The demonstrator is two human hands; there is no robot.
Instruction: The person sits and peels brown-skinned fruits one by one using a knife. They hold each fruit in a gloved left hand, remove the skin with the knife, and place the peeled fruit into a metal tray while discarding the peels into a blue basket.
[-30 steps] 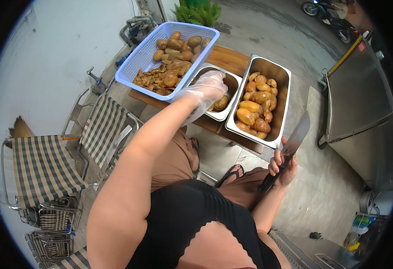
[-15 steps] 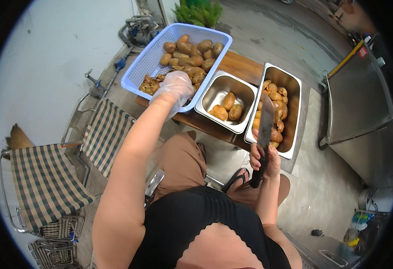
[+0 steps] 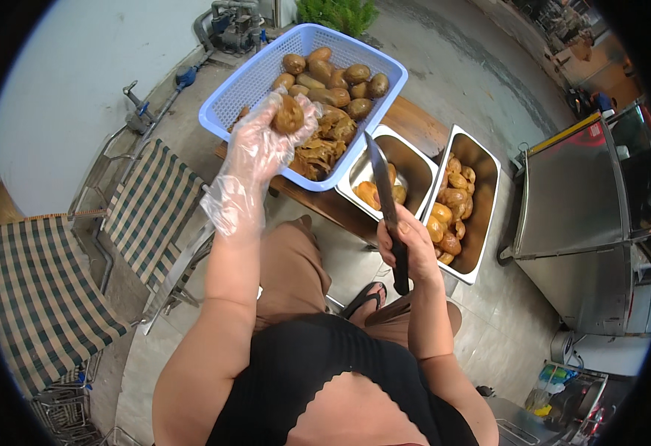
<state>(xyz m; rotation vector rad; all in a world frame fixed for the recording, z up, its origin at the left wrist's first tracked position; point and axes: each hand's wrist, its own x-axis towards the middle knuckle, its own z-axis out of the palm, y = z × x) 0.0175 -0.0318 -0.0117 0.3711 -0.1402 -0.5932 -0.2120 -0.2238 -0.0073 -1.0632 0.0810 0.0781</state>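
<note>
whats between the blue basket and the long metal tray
In the head view, the smaller metal tray, with yellow-brown pieces inside; the knife crosses in front.

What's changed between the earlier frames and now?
The gloved left hand went from the small pan to the blue basket and now holds a brown, potato-like item. The right hand moved the knife left, from beside the large pan to before the small one. Unchanged: knife gripped, basket and pans in place.
</note>
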